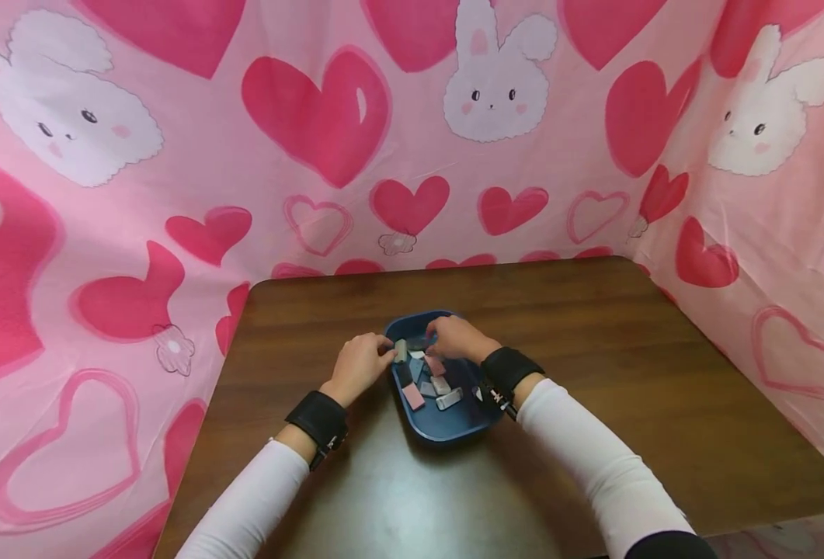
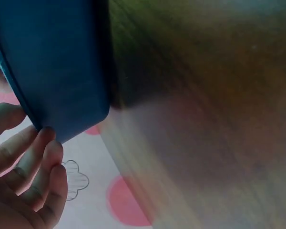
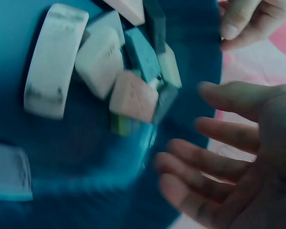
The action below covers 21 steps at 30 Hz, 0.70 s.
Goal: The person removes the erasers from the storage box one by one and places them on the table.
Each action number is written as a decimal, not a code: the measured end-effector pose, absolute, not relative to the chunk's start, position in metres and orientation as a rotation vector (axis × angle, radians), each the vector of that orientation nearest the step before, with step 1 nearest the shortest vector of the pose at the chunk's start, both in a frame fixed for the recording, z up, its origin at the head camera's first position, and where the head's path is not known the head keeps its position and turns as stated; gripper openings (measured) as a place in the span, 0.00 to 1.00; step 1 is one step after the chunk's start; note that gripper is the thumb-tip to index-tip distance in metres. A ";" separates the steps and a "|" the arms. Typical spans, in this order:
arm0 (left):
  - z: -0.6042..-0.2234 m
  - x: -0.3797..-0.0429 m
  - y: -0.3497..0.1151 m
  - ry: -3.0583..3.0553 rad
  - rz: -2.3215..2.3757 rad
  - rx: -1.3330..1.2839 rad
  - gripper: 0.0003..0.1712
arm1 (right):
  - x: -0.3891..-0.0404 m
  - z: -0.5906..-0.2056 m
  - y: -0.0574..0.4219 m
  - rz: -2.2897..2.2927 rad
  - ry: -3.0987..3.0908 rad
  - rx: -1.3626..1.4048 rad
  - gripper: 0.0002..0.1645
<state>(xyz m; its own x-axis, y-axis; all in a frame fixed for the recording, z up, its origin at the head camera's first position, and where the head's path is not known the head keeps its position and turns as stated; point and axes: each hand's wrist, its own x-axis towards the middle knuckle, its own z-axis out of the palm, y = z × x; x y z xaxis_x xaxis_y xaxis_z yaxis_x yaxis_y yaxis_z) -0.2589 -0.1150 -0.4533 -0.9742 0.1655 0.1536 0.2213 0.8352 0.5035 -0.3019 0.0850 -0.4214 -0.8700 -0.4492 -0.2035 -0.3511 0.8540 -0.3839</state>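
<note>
A blue oval tray (image 1: 451,427) holds several small block erasers in a loose heap. Among them are a pink eraser (image 1: 413,397) by the left wall and a white eraser (image 3: 56,62) with dark smudges. A teal eraser (image 3: 143,53) lies partly under others. My left hand (image 1: 357,369) grips the tray's left rim, its thumb over the edge and fingers (image 2: 52,152) against the outside. My right hand (image 1: 462,338) hovers at the tray's far end, fingers spread and loosely bent, with nothing between them. Its fingertips (image 3: 169,188) are near the heap.
The tray stands on a brown wooden table (image 1: 300,310) with rounded corners. A pink cloth (image 1: 398,140) printed with hearts and rabbits hangs behind and along both sides. One eraser (image 3: 9,171) lies apart from the heap, near my right wrist.
</note>
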 end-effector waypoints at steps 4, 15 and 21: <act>-0.460 -0.256 -0.110 -2.896 -0.853 -0.341 0.12 | -0.298 -0.433 0.081 -0.392 2.694 -0.579 0.21; -0.460 -0.256 -0.114 -2.883 -0.861 -0.379 0.10 | -0.296 -0.446 0.069 -0.398 2.715 -0.604 0.08; -0.459 -0.260 -0.118 -2.869 -0.850 -0.388 0.09 | -0.304 -0.448 0.068 -0.423 2.731 -0.664 0.06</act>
